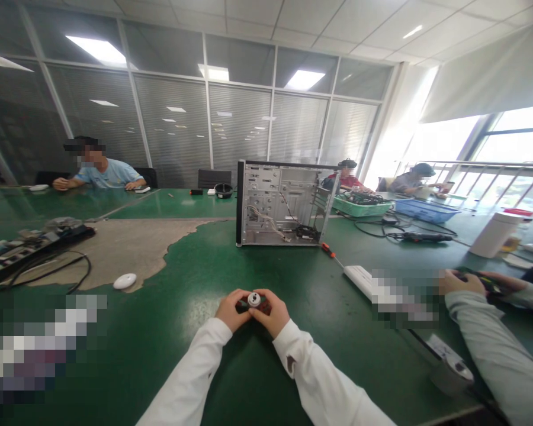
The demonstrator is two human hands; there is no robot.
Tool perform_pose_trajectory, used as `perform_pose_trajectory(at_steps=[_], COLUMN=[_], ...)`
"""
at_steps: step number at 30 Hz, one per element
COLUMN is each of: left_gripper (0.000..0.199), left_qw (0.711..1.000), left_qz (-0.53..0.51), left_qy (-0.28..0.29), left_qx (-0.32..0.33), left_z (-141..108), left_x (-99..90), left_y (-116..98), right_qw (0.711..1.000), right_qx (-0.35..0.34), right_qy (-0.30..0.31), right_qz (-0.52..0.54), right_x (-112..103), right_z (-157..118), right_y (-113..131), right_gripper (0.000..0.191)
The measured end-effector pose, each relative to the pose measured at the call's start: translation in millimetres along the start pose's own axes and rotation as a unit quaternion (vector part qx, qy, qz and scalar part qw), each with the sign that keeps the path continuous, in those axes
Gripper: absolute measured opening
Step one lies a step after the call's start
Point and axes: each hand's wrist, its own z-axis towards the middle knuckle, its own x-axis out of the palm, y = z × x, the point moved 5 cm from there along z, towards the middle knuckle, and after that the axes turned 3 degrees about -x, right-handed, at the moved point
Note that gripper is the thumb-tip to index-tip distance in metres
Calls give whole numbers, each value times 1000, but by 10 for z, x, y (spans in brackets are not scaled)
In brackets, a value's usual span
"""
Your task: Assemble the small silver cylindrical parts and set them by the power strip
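Observation:
A small round part, whitish with a dark centre, is held between both hands just above the green table. My left hand has its fingers closed on the part's left side. From the right, my right hand grips the same part, and the fingertips of both hands meet around it. Something reddish-brown shows beneath the part, mostly hidden by the fingers. Beyond my hands stands an open computer case, with loose cables inside.
An orange-handled screwdriver and a white power strip lie to the right. Another person's hands are at the right edge. A white oval object and a circuit assembly sit left. Green and blue baskets stand farther back.

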Motion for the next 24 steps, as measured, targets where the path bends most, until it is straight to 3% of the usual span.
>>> perform_pose_trajectory(at_steps=[7, 11, 14, 17, 19, 22, 24], left_gripper=[36, 42, 40, 38, 37, 35, 33], left_qw=[999, 996, 995, 994, 994, 993, 992], left_qz=[-43, -82, -89, -97, -99, -102, -105], left_qy=[27, 21, 19, 18, 14, 8, 5], left_qx=[9, -26, -42, -44, -52, -67, -71], left_z=[-29, -9, 12, 20, 19, 17, 16], left_x=[20, 32, 50, 58, 51, 33, 24], left_y=[-81, -5, 54, 54, 31, -9, -28], right_qw=[999, 992, 977, 923, 850, 759, 733], right_qx=[-17, -36, -8, 56, 119, 176, 174], right_qy=[-30, -101, -191, -320, -395, -426, -421], right_qz=[-42, -65, -100, -208, -329, -460, -504], right_x=[-245, -695, -1181, -1727, -2050, -2353, -2453], right_z=[-129, -445, -899, -1487, -1864, -2215, -2300], right_y=[178, 313, 257, 141, 107, 106, 88], right_gripper=[27, 28, 30, 41, 49, 57, 58])
